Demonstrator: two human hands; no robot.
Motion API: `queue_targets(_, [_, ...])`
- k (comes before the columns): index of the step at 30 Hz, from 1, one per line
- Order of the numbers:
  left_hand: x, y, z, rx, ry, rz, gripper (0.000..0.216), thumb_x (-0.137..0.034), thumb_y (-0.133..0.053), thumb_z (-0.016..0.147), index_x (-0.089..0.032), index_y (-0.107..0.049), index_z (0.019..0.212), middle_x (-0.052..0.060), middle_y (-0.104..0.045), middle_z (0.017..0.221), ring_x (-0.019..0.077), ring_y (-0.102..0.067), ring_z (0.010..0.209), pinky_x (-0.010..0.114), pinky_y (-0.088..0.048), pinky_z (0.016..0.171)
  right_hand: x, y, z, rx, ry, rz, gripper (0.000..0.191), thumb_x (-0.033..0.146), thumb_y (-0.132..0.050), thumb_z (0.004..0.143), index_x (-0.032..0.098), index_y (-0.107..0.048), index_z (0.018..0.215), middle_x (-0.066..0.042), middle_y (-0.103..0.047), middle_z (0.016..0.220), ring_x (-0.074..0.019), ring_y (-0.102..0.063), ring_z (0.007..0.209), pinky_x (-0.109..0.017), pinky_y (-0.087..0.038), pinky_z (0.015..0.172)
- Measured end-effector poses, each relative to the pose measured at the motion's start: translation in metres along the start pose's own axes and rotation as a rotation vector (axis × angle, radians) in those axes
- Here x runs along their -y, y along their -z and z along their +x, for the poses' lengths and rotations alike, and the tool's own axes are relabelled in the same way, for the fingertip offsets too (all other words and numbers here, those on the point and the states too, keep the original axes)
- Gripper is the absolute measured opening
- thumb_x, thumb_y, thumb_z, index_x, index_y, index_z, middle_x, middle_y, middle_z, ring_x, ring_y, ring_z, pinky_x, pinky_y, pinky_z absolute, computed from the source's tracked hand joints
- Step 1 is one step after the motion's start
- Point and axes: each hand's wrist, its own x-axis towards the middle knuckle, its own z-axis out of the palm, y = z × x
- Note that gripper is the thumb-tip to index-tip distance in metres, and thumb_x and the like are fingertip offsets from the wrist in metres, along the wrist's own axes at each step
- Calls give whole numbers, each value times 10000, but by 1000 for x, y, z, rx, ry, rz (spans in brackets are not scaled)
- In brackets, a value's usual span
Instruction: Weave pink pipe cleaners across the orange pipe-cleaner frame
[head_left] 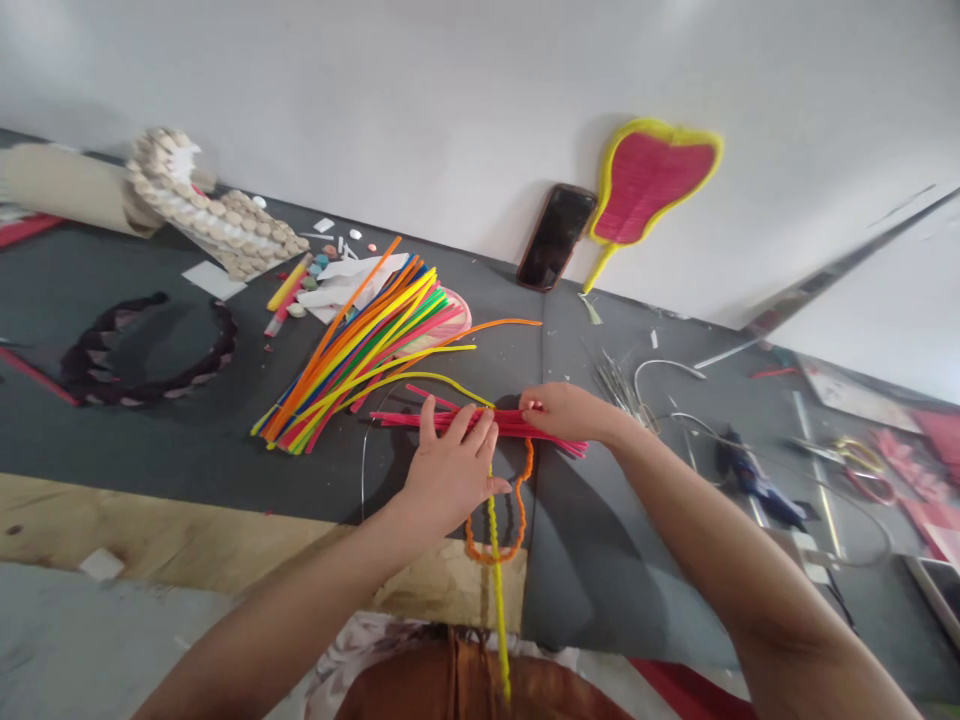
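A row of red pipe cleaners (397, 419) lies side by side across the dark table. My left hand (454, 460) rests on it with fingers spread, pressing it down. At the row's upper edge my right hand (559, 410) has its thumb and fingers pinched together on a red pipe cleaner; the fingertips partly hide it. A yellow pipe cleaner (497, 590), twisted in its upper part, runs from under the row toward my body. Beside it hangs an orange twisted loop (517, 540). Left of my hands lies a bundle of coloured pipe cleaners (367, 340).
A phone (556, 237) and a pink fan-shaped piece with yellow edging (656, 185) lean against the wall. Left are a dark braided ring (97, 350) and a beaded piece (232, 220). Right are loose wires (619, 385), scissors (855, 458) and a dark-handled tool (757, 475).
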Motion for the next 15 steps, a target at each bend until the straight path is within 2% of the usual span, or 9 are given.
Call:
queue_targets(4, [0, 0, 0, 15, 3, -11, 561, -575, -491, 897, -219, -567, 1323, 83, -513, 1438, 329, -419, 1317, 713, -107, 1115, 4, -3, 1, -4, -37, -43, 279, 246, -428, 896, 218, -699, 953, -81, -739, 958, -218, -669, 860, -269, -405, 671])
queue_targets(8, [0, 1, 1, 21, 4, -6, 551, -566, -485, 904, -218, -568, 1323, 87, -512, 1438, 336, -411, 1324, 729, -104, 1106, 7, -6, 1, -26, -58, -81, 256, 221, -451, 878, 196, -701, 930, -124, -737, 942, -254, -677, 878, -331, -418, 765])
queue_targets(11, [0, 1, 1, 23, -1, 2, 554, -568, -490, 899, -223, -564, 1326, 84, -515, 1436, 336, -416, 1322, 725, -117, 1107, 2, -7, -1, -60, -52, -53, 253, 246, -446, 891, 240, -688, 963, -71, -737, 978, -227, -669, 902, -317, -412, 784])
queue_targets(15, [0, 1, 1, 26, -2, -3, 576, -581, -485, 896, -211, -554, 1332, 86, -505, 1443, 335, -412, 1326, 741, -125, 1097, -6, -10, -3, -117, -18, 63, 268, 302, -414, 919, 278, -673, 984, -1, -727, 1016, -157, -650, 872, -245, -404, 722])
